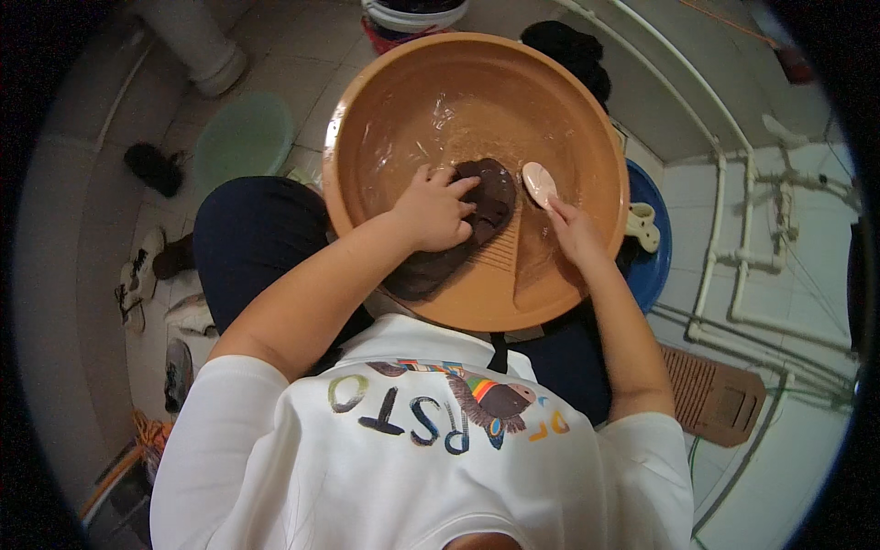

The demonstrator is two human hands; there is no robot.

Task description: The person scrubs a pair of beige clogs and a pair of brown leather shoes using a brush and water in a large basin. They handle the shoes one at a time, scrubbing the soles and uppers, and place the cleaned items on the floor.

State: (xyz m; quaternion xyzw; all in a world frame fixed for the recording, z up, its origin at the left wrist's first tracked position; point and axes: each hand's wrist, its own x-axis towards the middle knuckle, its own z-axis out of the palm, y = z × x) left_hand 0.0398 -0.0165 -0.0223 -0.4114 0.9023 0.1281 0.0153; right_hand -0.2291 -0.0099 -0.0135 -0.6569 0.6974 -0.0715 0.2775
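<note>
Okay, we've got our left hand [440,213] palm down with the fingers spread, resting on a dark brown cloth [493,197] that lies, wet-looking, in the near part of a big orange-brown basin [568,101]. Across from it, our right hand [576,229] is pinching the handle of a pale pink oval-headed brush [539,183], held just beside the cloth and apart from it; its underside we can't make out. Next to the cloth we spot the basin's ridged slope [495,255], with clear water [486,128] glinting beyond. Further out on our right, a blue basin [653,280] shows partly, a cream clog-like shoe [643,227] within its rim, and a brown washboard [710,394] sits near white pipes [709,240]. Over on our left, we see a pale green basin [243,137] and a white-and-black shoe [133,280].
</note>
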